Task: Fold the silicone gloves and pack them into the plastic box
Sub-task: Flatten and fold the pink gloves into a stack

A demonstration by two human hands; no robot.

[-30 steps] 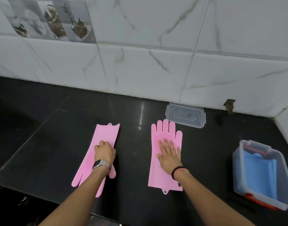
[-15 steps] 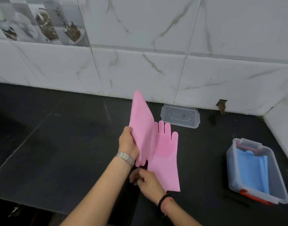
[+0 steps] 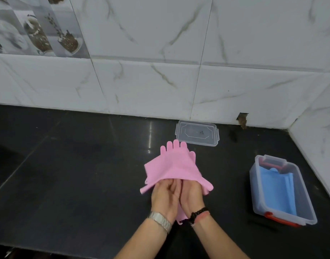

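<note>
Both hands meet over the counter (image 3: 67,165), the left hand (image 3: 165,197) and right hand (image 3: 192,195) curled round the pink gloves (image 3: 171,167). The gloves drape forward over the fingertips, cuffs hanging below the wrists; which glove each hand grips seems unclear. The box (image 3: 309,212), holding blue cloth (image 3: 276,187), sits well right; the lid (image 3: 196,135) lies behind.

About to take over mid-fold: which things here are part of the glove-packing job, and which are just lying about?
In the job:
pink gloves, gripped by the left hand and right hand
box, open, with something blue folded inside
lid, off, by the wall

Lying about:
Nothing loose. Only the counter and the tiled wall.
</note>
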